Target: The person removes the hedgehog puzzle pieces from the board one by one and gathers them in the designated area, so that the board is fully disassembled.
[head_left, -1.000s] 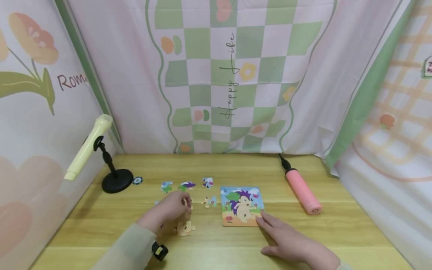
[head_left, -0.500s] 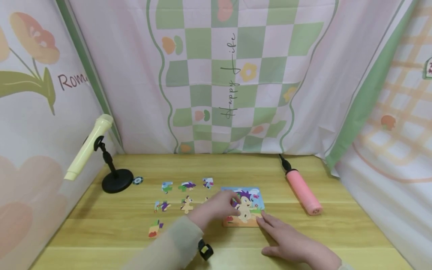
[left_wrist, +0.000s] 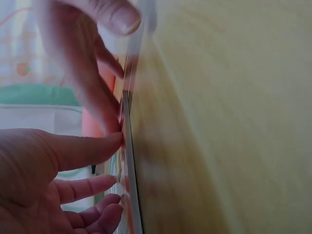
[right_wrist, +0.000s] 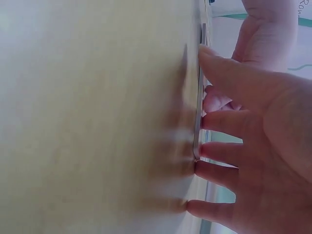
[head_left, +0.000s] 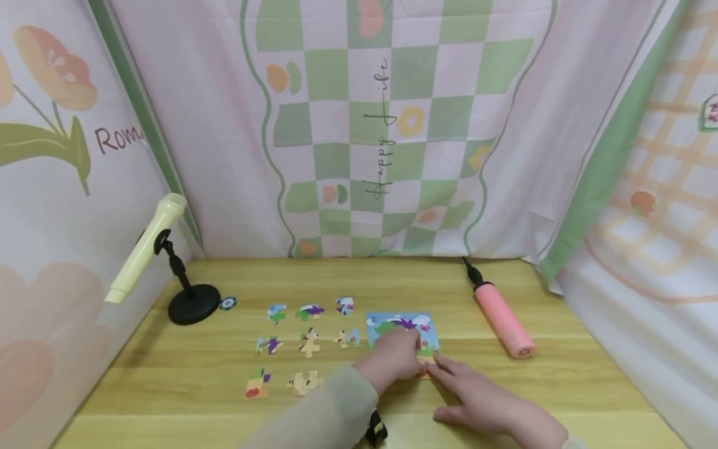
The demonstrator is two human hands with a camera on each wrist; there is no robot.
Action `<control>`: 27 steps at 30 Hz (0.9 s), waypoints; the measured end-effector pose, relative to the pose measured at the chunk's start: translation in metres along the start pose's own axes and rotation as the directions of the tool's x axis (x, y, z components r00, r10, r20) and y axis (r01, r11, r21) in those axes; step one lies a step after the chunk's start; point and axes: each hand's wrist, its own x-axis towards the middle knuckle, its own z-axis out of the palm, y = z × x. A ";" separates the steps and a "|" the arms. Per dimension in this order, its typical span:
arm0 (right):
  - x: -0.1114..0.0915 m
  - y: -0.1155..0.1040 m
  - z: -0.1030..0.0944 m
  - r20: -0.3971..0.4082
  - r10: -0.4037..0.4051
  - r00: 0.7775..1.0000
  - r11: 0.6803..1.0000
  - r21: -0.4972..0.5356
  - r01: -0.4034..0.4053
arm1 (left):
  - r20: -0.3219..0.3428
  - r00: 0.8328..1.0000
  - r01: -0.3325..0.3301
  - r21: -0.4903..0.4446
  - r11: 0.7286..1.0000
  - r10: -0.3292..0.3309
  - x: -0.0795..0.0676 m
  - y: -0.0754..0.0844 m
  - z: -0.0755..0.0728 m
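A square jigsaw board (head_left: pixel 374 321) with a cartoon hedgehog picture lies flat on the table in the head view. My left hand (head_left: pixel 395 355) covers much of it, and its fingertips touch the lower right part. Seen from the left wrist, that thumb and forefinger (left_wrist: pixel 87 190) sit apart against the board's face; whether a piece is between them is hidden. My right hand (head_left: pixel 477 396) rests at the board's lower right corner, its straight fingers (right_wrist: pixel 219 173) touching the edge. Several loose jigsaw pieces (head_left: pixel 309 342) lie in rows to the left.
A cream microphone (head_left: pixel 148 246) on a black stand (head_left: pixel 193 304) stands at the left, with a small round chip (head_left: pixel 228 303) beside its base. On the right lies a pink hand pump (head_left: pixel 503 321). Patterned curtains (head_left: pixel 370 156) hang behind the wooden table (head_left: pixel 252 274) and on both sides.
My left hand has moved right from over the loose pieces onto the board, reaching its lower right part. The loose pieces it covered are in view. My right hand has stayed in place.
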 end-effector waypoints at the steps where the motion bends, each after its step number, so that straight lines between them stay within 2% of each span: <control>1: 0.001 0.000 0.000 -0.001 0.001 1.000 1.000 0.011 -0.001 | 0.005 1.000 0.004 0.009 1.000 -0.004 0.000 0.001 0.000; 8: 0.013 0.013 -0.013 0.011 -0.032 0.999 0.996 0.088 0.031 | 0.011 1.000 0.015 -0.040 0.999 -0.015 -0.005 0.003 0.001; 13: 0.032 0.029 -0.024 -0.052 -0.066 0.997 0.997 0.041 0.068 | 0.012 1.000 0.014 -0.075 0.997 -0.013 -0.005 0.002 0.001; 16: 0.041 0.037 -0.028 -0.037 -0.050 0.998 0.999 0.008 0.051 | 0.012 1.000 0.013 -0.089 0.996 -0.012 -0.004 0.001 0.001; 21: 0.046 0.044 -0.029 0.027 0.010 1.000 0.997 0.076 -0.012 | 0.015 1.000 0.007 -0.080 0.997 -0.006 0.000 0.001 0.003; 27: 0.047 0.045 -0.027 0.024 0.037 0.999 0.996 0.085 -0.039 | 0.021 1.000 0.006 -0.091 0.996 -0.004 0.002 0.002 0.002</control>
